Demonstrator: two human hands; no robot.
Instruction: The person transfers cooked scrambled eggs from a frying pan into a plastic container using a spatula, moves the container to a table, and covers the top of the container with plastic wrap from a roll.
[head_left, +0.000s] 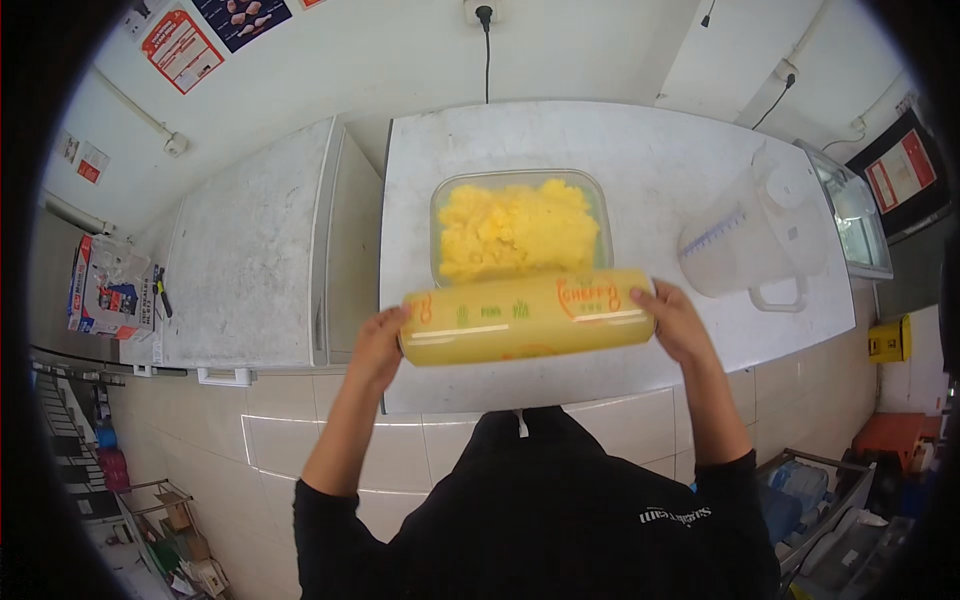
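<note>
Between my two hands I hold a thick roll of yellowish plastic cling film (525, 322), which bears orange and green printing. My left hand (381, 341) grips its left end and my right hand (675, 319) its right end. The roll lies crosswise, slightly higher on the right, above the front part of the white table (645, 225). Just behind it stands a clear rectangular plastic container (606, 202) with a lumpy yellow food (517, 225) inside. The roll hides the container's front edge.
On the table's right rests a translucent measuring jug (720, 232) with a handle. A white chest freezer (240, 262) stands to the left, with a printed box (112, 292) and a yellow-black cutter (162, 291) at its far side. A power cord (487, 67) hangs behind the table.
</note>
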